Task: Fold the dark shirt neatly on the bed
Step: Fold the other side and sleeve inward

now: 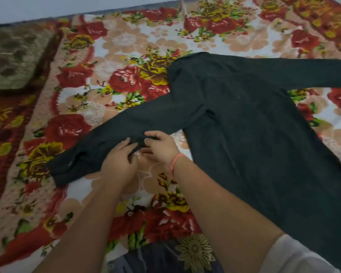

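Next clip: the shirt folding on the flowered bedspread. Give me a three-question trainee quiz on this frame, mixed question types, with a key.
1. True or false: the dark shirt is already folded into a compact rectangle.
2. Multiple choice: which part of the shirt do both hands touch? A) the collar B) the sleeve lying toward the left C) the hem D) the sleeve running off the right edge
3. Short answer: which wrist has a pink band?

Key:
1. False. It lies spread out on the bedspread with both sleeves extended.
2. B. The left hand and right hand meet at that sleeve's near edge.
3. The right wrist.
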